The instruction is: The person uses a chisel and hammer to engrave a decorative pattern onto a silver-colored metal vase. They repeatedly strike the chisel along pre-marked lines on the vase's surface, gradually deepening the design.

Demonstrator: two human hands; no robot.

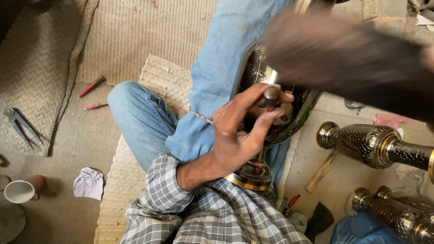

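Observation:
My left hand (237, 133) pinches a short dark punch (271, 96) between thumb and fingers, with its tip against the side of a shiny black metal vase (299, 114). The vase lies tilted across my lap, its gold-rimmed foot (252, 177) towards me. My right hand (348, 56) is a dark motion blur above the vase at the upper right. Whether it holds anything cannot be made out. Blue jeans (144, 119) and a checked sleeve (158, 190) frame the vase.
Two engraved dark vases (375, 144) (400, 217) lie at the right beside a wooden handle (322, 171). On the floor at the left are metal dividers (18, 124), two red-handled tools (92, 86) (96, 106), a cup (20, 190) and crumpled paper (89, 183).

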